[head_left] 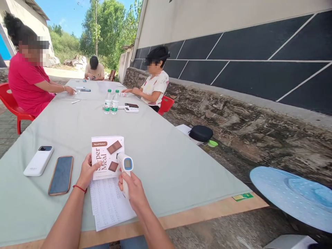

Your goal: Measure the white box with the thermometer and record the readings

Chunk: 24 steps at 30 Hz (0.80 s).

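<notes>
- The left hand (88, 170) is closed on the lower left side of a white box (107, 158), its thumb lying over the front.
- The right hand (133, 190) is wrapped around the handle of a white thermometer (127, 164); its screen faces the person, and I cannot read it.
- The box is just ahead of the hands, its long axis going away from the person; the left hand is the nearer one.
- The thermometer's front end overlaps the box's right edge; whether they touch, I cannot tell.
- Below the hands, printed papers (111, 207) lie on the counter (168, 173); their print is too small.
- On the box one reads "NutriMotion" and "Meal"; the thumb partly hides a word ending in "per".
- Left of the hands lie a phone (61, 175) and a power bank (39, 160), whose marks are not legible.
</notes>
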Available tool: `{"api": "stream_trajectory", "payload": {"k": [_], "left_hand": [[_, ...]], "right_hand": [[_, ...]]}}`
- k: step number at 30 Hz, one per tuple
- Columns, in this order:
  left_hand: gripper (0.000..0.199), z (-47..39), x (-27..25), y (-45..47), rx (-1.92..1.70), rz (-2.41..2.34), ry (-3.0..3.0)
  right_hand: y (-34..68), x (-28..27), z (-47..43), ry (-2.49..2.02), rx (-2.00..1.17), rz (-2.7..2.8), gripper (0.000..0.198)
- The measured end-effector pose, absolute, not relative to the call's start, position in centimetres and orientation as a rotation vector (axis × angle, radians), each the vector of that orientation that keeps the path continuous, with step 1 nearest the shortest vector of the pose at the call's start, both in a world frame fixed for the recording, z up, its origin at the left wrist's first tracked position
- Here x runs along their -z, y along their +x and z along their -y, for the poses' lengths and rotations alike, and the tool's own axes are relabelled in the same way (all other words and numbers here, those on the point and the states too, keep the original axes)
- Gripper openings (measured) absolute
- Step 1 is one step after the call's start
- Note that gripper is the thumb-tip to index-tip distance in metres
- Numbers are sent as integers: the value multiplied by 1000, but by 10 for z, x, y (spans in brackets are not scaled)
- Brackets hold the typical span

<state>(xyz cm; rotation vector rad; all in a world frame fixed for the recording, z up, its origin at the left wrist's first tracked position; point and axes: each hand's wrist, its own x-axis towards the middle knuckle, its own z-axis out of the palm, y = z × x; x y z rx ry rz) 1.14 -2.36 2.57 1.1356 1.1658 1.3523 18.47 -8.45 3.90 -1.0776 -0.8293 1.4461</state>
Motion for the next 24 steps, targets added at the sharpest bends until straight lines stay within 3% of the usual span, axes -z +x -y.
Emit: {"api": "stream_trajectory", "payload": {"k": [13, 24], "left_hand": [[66, 24, -26, 13, -1349, -1176, 1120], [68, 21, -30, 2, -1263, -1190, 1273]], "right_hand": [[185, -39, 83, -1081, -1442, 853, 41], [181, -53, 94, -1211, -1257, 1052, 35]]}}
